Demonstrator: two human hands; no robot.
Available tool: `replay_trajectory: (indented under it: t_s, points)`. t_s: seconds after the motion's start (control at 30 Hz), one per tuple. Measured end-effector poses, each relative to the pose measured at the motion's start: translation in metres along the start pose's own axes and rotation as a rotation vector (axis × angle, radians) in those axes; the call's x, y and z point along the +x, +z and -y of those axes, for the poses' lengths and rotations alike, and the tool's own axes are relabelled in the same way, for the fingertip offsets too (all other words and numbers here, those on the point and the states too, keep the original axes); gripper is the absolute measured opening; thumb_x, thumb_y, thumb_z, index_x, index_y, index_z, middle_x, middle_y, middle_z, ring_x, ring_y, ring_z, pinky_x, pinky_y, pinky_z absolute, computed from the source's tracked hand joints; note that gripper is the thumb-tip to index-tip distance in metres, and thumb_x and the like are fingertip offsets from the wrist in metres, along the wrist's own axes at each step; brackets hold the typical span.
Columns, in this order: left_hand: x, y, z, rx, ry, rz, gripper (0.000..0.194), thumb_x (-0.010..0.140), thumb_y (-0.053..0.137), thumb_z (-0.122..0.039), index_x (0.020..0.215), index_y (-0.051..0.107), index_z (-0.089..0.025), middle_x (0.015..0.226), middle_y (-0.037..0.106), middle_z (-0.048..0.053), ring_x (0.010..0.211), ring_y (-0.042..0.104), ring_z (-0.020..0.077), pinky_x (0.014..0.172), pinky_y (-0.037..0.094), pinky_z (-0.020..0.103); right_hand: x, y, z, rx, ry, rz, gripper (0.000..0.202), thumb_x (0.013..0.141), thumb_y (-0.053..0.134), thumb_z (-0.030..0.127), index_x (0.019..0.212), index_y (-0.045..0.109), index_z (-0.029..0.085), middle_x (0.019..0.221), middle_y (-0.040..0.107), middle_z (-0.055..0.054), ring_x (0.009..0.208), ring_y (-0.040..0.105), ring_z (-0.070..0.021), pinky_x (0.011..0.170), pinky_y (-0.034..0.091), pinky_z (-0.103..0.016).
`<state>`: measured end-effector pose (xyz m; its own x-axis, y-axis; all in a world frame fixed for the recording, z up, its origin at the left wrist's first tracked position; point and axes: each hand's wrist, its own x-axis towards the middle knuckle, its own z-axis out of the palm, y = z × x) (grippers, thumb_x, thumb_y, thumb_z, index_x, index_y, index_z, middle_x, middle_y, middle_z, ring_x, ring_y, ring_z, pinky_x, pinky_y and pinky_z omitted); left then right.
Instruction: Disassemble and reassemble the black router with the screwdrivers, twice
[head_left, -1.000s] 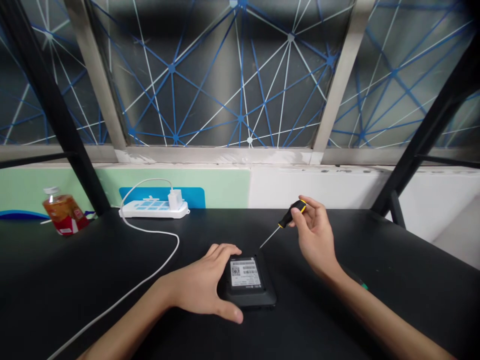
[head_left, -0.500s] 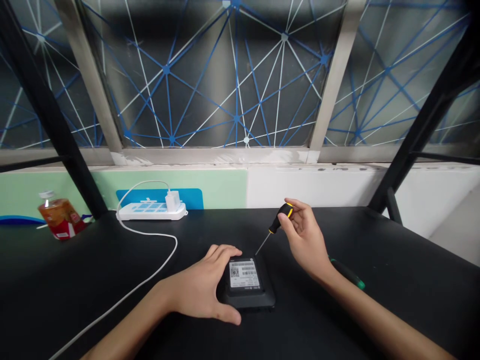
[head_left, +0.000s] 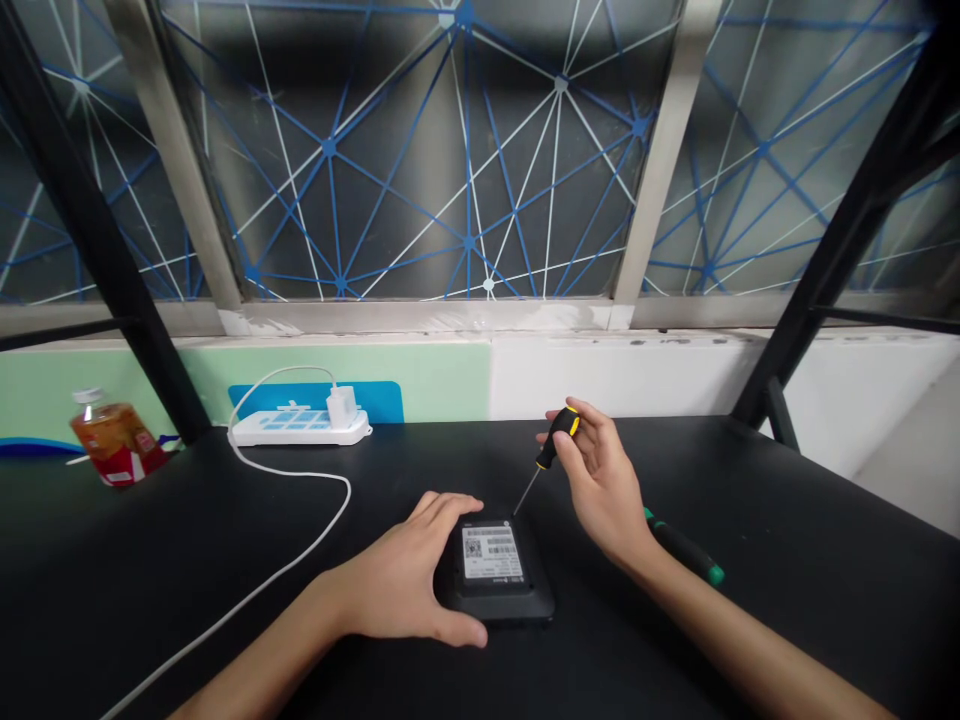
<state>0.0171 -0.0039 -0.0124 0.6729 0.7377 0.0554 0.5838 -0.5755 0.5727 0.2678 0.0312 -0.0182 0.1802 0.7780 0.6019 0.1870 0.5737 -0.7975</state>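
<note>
A black boxy device point(head_left: 504, 603) with a white printed label lies flat on the dark tabletop. My left hand point(head_left: 401, 575) spans its left side, thumb along the near edge and fingers at the far edge, gripping it. My right hand point(head_left: 604, 480) holds a screwdriver point(head_left: 556, 440) with a black and yellow handle. The slim shaft slants down to the left, and its tip is at the far right corner of the device. Whether the tip sits in a screw is too small to tell.
A second tool point(head_left: 686, 548) with a black and green handle lies beside my right forearm. At the back stands a white power strip point(head_left: 292, 428) with a plugged-in charger; its white cable point(head_left: 322, 530) runs toward me. A drink bottle point(head_left: 116, 440) stands far left. Black frame posts point(head_left: 795, 350) flank the table.
The fingers of my right hand have shifted around the screwdriver handle, which stands slightly more upright. Its tip stays at the same corner. My left hand keeps its grip; the view has moved slightly.
</note>
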Motion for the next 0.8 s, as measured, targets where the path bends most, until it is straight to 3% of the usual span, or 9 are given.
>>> replay_trajectory:
  t_s: [0.2, 0.33, 0.4, 0.6, 0.8]
  points:
    - [0.0, -0.002, -0.002, 0.005, 0.01, 0.01, 0.102, 0.064, 0.083, -0.053, 0.146, 0.031, -0.023, 0.145, 0.039, 0.013, 0.135, 0.038, 0.0351, 0.114, 0.034, 0.051, 0.005, -0.003, -0.003, -0.087, -0.017, -0.039, 0.04, 0.094, 0.054, 0.038, 0.131, 0.05, 0.025, 0.121, 0.062, -0.01, 0.105, 0.064, -0.0225, 0.099, 0.049, -0.046]
    - [0.0, -0.002, -0.003, 0.004, 0.0, 0.009, 0.101, 0.064, 0.083, -0.052, 0.146, 0.032, -0.022, 0.145, 0.039, 0.013, 0.135, 0.038, 0.0353, 0.113, 0.035, 0.052, 0.008, -0.006, -0.008, -0.216, -0.032, -0.067, 0.042, 0.09, 0.059, 0.041, 0.129, 0.052, 0.026, 0.114, 0.062, -0.009, 0.094, 0.063, -0.0213, 0.091, 0.051, -0.044]
    - [0.0, -0.003, -0.004, 0.007, 0.0, 0.014, 0.101, 0.064, 0.083, -0.053, 0.146, 0.032, -0.022, 0.146, 0.039, 0.014, 0.135, 0.037, 0.0358, 0.113, 0.034, 0.052, 0.008, -0.008, -0.009, -0.256, -0.022, -0.066, 0.042, 0.092, 0.054, 0.043, 0.131, 0.052, 0.027, 0.117, 0.061, -0.009, 0.097, 0.063, -0.022, 0.094, 0.049, -0.046]
    - [0.001, -0.004, -0.004, 0.015, -0.005, 0.026, 0.102, 0.065, 0.082, -0.054, 0.147, 0.031, -0.021, 0.147, 0.037, 0.014, 0.137, 0.035, 0.0359, 0.114, 0.034, 0.052, 0.008, -0.007, -0.008, -0.173, 0.011, -0.023, 0.046, 0.098, 0.043, 0.039, 0.142, 0.043, 0.025, 0.141, 0.053, -0.012, 0.117, 0.062, -0.0253, 0.106, 0.043, -0.051]
    - [0.001, -0.003, -0.002, 0.017, 0.002, 0.026, 0.101, 0.065, 0.083, -0.051, 0.147, 0.032, -0.023, 0.148, 0.037, 0.013, 0.138, 0.034, 0.0357, 0.115, 0.032, 0.053, 0.012, -0.008, -0.011, -0.148, 0.016, -0.005, 0.053, 0.094, 0.052, 0.039, 0.143, 0.044, 0.022, 0.129, 0.059, -0.014, 0.106, 0.066, -0.0241, 0.099, 0.049, -0.047]
